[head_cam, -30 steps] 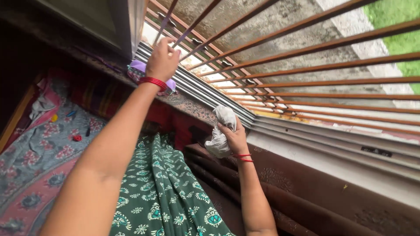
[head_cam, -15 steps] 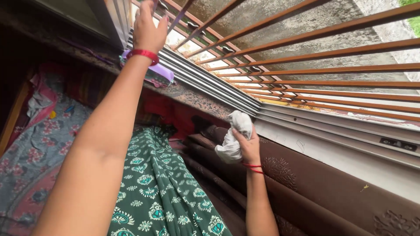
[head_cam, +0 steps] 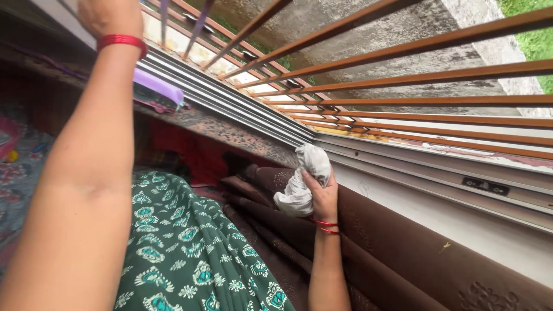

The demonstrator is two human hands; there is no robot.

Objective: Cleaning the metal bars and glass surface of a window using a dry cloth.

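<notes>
My right hand (head_cam: 324,194) is closed around a crumpled white cloth (head_cam: 299,187), held against the corner where the metal window track (head_cam: 230,103) meets the speckled stone sill (head_cam: 222,128). Red threads circle that wrist. My left arm stretches up to the top left, and my left hand (head_cam: 109,14), wearing a red bangle, is cut off by the frame edge near the rusty brown window bars (head_cam: 403,78). Its fingers are hidden, so its grip does not show.
A purple pouch-like object (head_cam: 158,87) lies on the sill below my left wrist. Brown embossed upholstery (head_cam: 415,259) runs under the window. Green patterned fabric (head_cam: 190,247) covers my lap. A floral bedspread (head_cam: 17,173) lies at the far left. Outside are a concrete wall and grass.
My left hand has slid up and left along the bars, leaving the frame's top. The right hand with the cloth stays at the sill corner, and the view has shifted right.
</notes>
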